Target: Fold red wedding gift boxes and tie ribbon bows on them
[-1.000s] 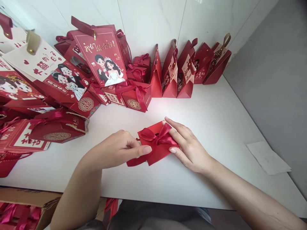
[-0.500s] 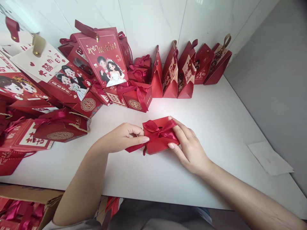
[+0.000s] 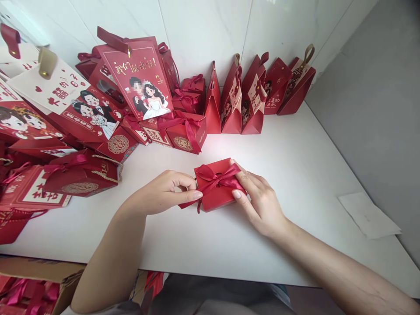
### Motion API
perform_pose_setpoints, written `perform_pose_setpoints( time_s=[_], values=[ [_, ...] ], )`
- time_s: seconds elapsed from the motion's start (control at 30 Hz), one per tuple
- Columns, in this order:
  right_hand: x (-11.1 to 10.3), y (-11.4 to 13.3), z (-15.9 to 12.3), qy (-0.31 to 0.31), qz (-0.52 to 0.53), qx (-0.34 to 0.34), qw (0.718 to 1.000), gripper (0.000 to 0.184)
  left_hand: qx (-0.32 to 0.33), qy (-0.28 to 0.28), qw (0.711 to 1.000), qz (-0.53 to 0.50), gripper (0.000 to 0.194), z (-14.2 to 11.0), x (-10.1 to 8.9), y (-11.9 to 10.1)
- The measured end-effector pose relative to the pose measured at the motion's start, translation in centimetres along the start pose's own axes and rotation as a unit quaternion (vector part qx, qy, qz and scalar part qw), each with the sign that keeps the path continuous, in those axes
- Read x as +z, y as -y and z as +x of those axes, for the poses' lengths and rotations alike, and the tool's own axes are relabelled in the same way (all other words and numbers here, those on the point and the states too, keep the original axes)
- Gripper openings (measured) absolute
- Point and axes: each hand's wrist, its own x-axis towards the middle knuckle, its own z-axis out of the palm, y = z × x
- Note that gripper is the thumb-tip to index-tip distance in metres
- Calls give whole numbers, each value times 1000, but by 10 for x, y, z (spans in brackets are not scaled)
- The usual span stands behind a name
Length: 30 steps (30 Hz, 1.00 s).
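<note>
A small red gift box [image 3: 217, 200] lies on the white table in front of me. Across its top runs a dark red satin ribbon [image 3: 227, 176] tied in a bow. At the box's left side, my left hand [image 3: 170, 190] is closed, thumb and forefinger pinching a tail of that ribbon. My right hand [image 3: 264, 203] grips the right side of the box, its fingers along the far right and the thumb at the near right corner. The fingertips of my left hand are partly hidden behind the thumb.
Finished red boxes [image 3: 186, 133] and a card-fronted bag [image 3: 138, 78] crowd the table's left and back. Several red peaked boxes [image 3: 252, 118] line the tiled wall. White paper [image 3: 369, 215] lies at right. A cardboard carton [image 3: 42, 267] of ribboned boxes stands at lower left.
The ribbon tail in my left hand has swung in toward the box and shows less below the hand. My right hand stays on the box, its thumb slightly higher. The view has shifted slightly.
</note>
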Motion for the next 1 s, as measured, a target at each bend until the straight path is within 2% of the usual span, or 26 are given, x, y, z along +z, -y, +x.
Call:
perform_pose_setpoints(
  time_s=[0.2,0.33,0.43,0.57,0.67,0.83,1.0],
  values=[
    [-2,-1,0,-2,23,10,1000,43,-5,0,1000,14,41,-1,-1,0],
    [-2,-2,3,27,50,3,998,44,-22,21,999,-36,40,0,0,1],
    [-3,-3,3,22,60,8,998,44,-42,36,996,-71,42,1,0,5],
    [-3,-1,3,28,37,-1,999,48,-48,-6,997,-54,53,5,4,8],
    [-3,0,3,40,23,-5,999,49,-61,-25,997,-37,49,9,8,7],
    [-3,0,3,41,23,-9,999,52,-52,44,997,-47,42,6,6,0],
    [-4,0,3,52,29,-10,998,57,-87,128,988,26,36,-4,-8,0]
  ],
)
